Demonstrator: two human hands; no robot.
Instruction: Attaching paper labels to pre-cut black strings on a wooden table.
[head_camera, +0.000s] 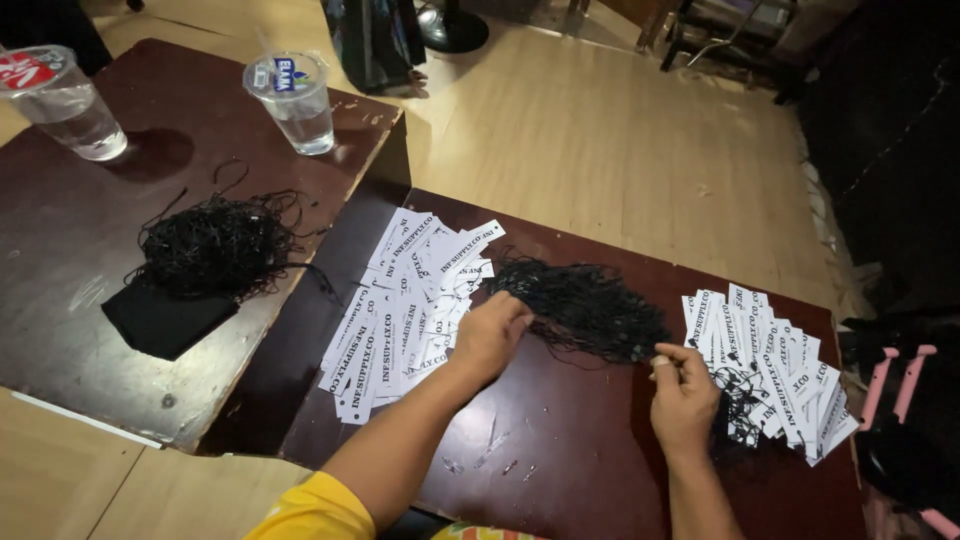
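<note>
My left hand (488, 335) rests on the dark red table (560, 440), fingers curled at the left end of a heap of black strings (590, 305). My right hand (683, 395) pinches a thin black string at the heap's right end. A spread of white printed paper tags (405, 305) lies just left of my left hand. A second pile of white tags with black strings threaded on them (775, 365) lies right of my right hand.
A second dark table (70, 250) at the left carries a tangle of black strings (215, 245), a black cloth (160, 320) and two clear plastic cups (295, 100) (65, 100). Wooden floor (600, 130) stretches beyond. Pink and black objects (900, 400) sit at the right edge.
</note>
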